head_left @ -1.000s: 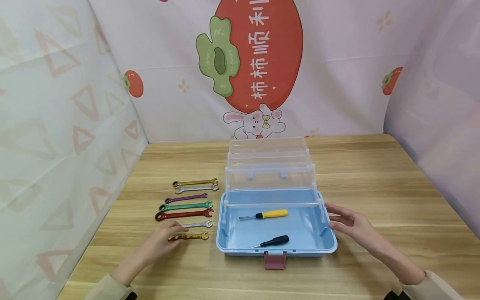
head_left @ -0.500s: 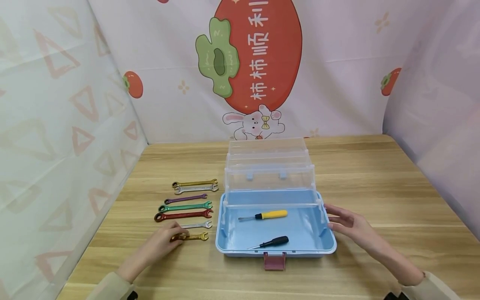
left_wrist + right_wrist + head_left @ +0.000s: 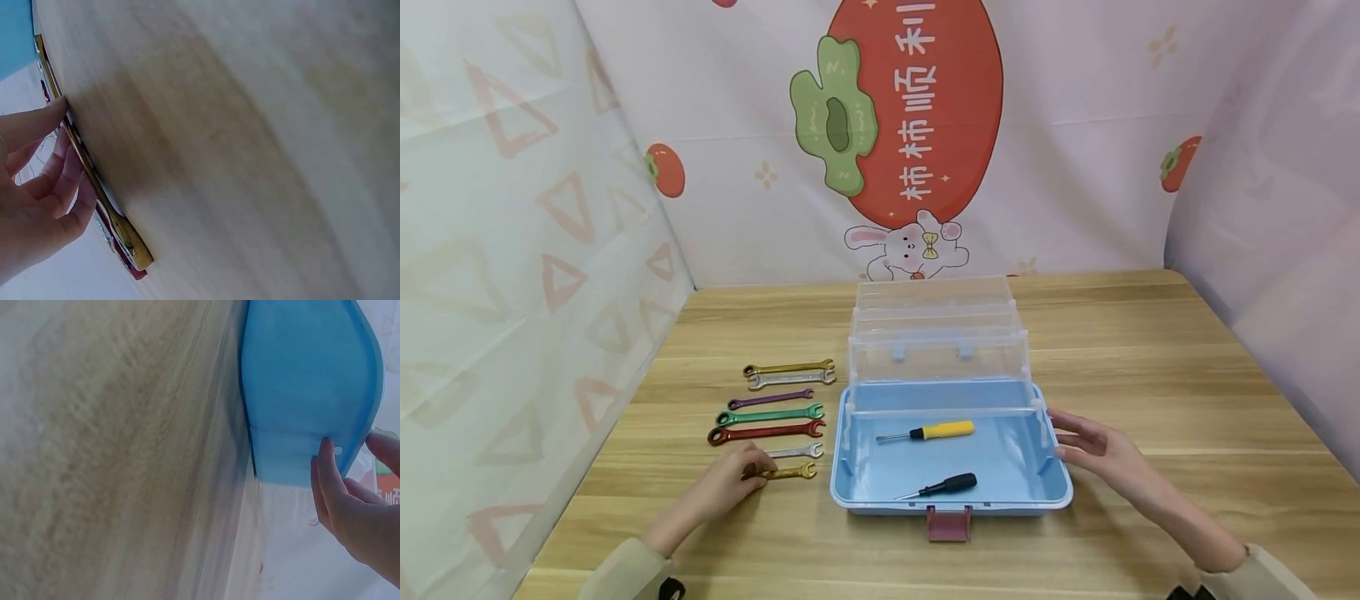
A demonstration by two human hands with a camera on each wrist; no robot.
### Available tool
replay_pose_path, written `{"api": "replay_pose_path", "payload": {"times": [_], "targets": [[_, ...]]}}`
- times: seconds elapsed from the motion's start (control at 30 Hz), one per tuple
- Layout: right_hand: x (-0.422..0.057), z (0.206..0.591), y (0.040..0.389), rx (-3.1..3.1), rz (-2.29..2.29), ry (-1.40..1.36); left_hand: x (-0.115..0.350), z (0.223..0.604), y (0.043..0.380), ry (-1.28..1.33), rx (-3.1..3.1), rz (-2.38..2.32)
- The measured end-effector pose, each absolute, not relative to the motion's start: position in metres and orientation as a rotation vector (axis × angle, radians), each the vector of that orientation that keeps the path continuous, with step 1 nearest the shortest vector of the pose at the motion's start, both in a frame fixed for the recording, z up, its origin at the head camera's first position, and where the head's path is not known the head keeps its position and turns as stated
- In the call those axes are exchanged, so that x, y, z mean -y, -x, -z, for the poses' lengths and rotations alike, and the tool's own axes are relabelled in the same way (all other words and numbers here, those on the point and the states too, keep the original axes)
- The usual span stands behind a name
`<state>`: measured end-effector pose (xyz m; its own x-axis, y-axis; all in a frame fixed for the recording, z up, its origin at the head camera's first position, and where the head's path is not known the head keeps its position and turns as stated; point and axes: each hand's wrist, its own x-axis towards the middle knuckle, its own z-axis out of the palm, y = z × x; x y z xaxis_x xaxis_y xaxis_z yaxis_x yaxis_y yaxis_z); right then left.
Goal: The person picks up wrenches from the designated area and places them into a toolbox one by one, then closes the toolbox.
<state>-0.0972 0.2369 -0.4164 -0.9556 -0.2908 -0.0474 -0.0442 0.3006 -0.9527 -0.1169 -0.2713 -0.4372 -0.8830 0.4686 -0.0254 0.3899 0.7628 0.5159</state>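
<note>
Left grip (image 3: 733, 479): clamped on gold wrench (image 3: 793, 472), with thumb on the near side of the shank and fingers behind the far side.
Pinch: probably best squared across the shank, with pressure shared between thumb and fingertips; apt, by the look of such slim metal, to twist if squeezed off-centre.
Balance: in left wrist view, with thumb closer to the forked end and other fingers spread back toward the broader end; likely steady enough if raised level.
Silver wrench (image 3: 793, 452): just beyond, toward the table's far edge; wise to spare from a sideways drag by lifting straight up.
Right grip (image 3: 1112, 458): apart, with fingertips touching the right wall of box (image 3: 925, 462), not curled round anything; apparently enough to brace lightly, as likely to slide box with a hard push.
Gold wrench, place: on the left part of table (image 3: 1150, 375), between left edge and box, last in the row toward the near edge; flat or slightly raised, cannot tell.
Gold wrench, looks: shiny, slim and gold, with forked end pointing at box; partly covered by fingers in head view; broader at the other end in left wrist view, too blurred to read for markings.
</note>
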Motion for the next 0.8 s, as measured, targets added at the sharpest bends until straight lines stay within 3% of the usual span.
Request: {"api": "replay_pose_path", "payload": {"times": [0.8], "targets": [[-0.2387,0.4189,0.0970,-2.301,1.729,0.221,0.2783,0.4403,0.1196,-0.692,-2.625,-1.054]]}}
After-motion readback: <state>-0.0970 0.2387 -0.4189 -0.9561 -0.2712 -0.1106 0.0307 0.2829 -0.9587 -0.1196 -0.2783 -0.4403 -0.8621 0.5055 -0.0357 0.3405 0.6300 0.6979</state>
